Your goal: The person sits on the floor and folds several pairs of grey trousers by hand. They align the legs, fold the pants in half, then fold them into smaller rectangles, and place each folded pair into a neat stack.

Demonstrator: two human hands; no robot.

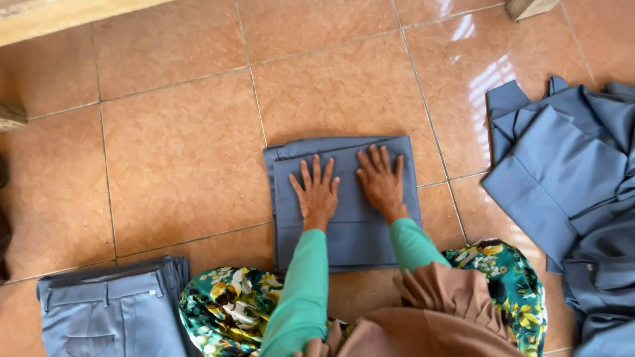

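You have one view only, from the camera on your head, looking almost straight down at the tiled floor (178, 152) from close above. Your left hand (316, 193) and right hand (381, 181) sit near the middle, your sleeves entering from the bottom edge.

Left hand (316, 193), right hand (381, 180) — flat, fingers spread

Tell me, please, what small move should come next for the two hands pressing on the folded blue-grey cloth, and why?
Probably lift the folded garment and set it on the stack of folded trousers at the lower left. It already lies as a neat rectangle on the tiled floor, with the left hand and right hand flat on it, and the pile of unfolded garments waits on the right.
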